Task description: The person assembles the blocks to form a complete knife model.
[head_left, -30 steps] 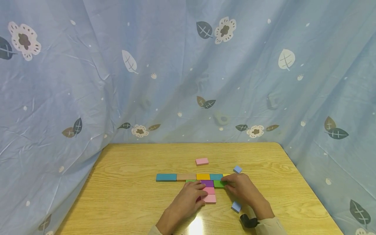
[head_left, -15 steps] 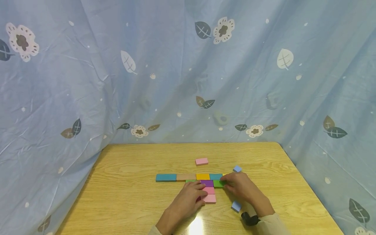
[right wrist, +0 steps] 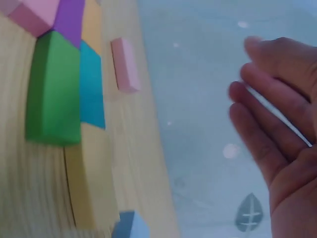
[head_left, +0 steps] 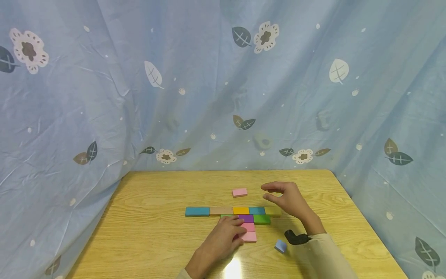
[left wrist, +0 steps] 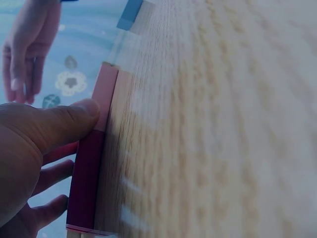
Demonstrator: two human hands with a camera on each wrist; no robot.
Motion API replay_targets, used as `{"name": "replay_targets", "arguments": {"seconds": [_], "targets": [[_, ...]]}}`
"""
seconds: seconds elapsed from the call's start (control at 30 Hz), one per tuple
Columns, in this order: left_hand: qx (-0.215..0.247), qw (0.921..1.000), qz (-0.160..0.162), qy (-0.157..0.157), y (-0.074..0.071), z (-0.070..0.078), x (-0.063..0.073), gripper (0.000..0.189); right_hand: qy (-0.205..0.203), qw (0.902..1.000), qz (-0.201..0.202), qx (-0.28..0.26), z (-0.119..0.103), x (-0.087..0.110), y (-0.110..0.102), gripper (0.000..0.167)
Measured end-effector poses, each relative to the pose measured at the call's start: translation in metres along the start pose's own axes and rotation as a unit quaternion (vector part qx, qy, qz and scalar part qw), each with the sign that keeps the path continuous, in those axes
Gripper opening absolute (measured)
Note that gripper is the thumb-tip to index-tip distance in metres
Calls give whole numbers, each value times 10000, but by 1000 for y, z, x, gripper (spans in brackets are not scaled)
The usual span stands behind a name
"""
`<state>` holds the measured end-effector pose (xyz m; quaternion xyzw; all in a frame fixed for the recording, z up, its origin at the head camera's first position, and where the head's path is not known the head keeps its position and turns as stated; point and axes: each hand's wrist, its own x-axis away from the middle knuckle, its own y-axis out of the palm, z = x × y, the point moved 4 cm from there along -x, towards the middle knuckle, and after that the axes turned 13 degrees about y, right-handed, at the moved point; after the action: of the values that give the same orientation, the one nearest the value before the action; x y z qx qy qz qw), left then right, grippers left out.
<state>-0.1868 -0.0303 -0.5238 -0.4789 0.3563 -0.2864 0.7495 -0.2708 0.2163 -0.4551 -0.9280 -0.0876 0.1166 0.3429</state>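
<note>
My left hand (head_left: 224, 237) rests over the left part of a layout of flat coloured blocks. Its fingers lie by the purple block (head_left: 246, 218) and the bright pink block (head_left: 249, 227). In the left wrist view, its thumb presses the near side of a light pink block (left wrist: 105, 91), beside a dark red block (left wrist: 85, 181). My right hand (head_left: 292, 198) hovers beyond the layout's right end, thumb and fingers apart, holding nothing. Closest to it are a tan block (head_left: 273, 211) and, leftward, a green block (head_left: 262, 219). Part of the layout is hidden under my left hand.
The back row also has a long blue block (head_left: 197, 211), a wooden block (head_left: 221, 211), a yellow block (head_left: 241, 210) and a shorter blue block (head_left: 256, 210). A loose pink block (head_left: 239, 193) lies behind. Small blue blocks lie near (head_left: 280, 246) and far right (right wrist: 130, 225).
My right hand has let go of the green block at the right, lifted, and moved away toward the back. My left hand stays in place on the blocks.
</note>
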Motion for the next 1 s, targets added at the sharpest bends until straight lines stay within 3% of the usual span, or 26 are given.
{"name": "replay_targets", "arguments": {"seconds": [0.23,0.4,0.6,1.0], "targets": [[-36,9995,198,224,0,-1,0,23,219,9910,-302,-1288,10,-32,18,31],[19,9997,177,192,1,-2,1,26,490,9820,-614,-1718,22,-50,34,33],[-52,9993,235,273,2,-3,0,25,705,9771,-884,-1801,30,-66,50,34],[-17,10000,36,-66,0,-2,0,25,1034,9764,-1226,-1448,42,-80,72,45]]}}
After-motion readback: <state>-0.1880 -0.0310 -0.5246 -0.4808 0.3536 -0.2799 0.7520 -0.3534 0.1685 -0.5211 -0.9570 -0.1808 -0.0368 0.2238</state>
